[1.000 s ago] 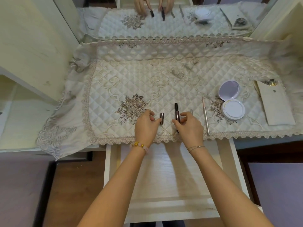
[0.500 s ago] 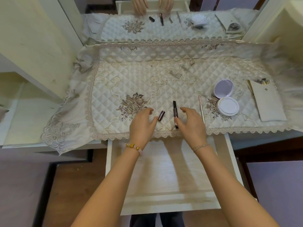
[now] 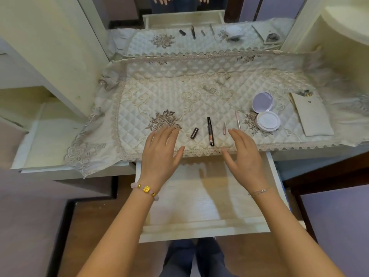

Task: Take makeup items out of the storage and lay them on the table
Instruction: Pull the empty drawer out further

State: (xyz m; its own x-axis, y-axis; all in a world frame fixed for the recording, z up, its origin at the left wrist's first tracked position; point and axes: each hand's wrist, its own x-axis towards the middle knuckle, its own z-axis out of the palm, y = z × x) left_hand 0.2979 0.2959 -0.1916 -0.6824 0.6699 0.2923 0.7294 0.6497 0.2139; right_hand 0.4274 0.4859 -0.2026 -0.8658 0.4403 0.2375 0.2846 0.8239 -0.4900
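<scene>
Withdrawn from lipstick point(image 3: 194, 133) and mascara point(image 3: 210, 131) on the counter point(image 3: 319, 151), my left hand point(image 3: 159, 151) and right hand point(image 3: 246, 156) hover, fingers point(image 3: 172, 134) spread.

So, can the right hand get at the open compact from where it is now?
Probably yes. The right hand is open and empty, and the compact lies uncovered on the cloth to its right; only a thin pink stick lies near the path.

Both hands, the left hand point(image 3: 160, 151) and right hand point(image 3: 244, 154), are held empty at mid-frame, fingers extended and spread, forearms angled inward.
</scene>
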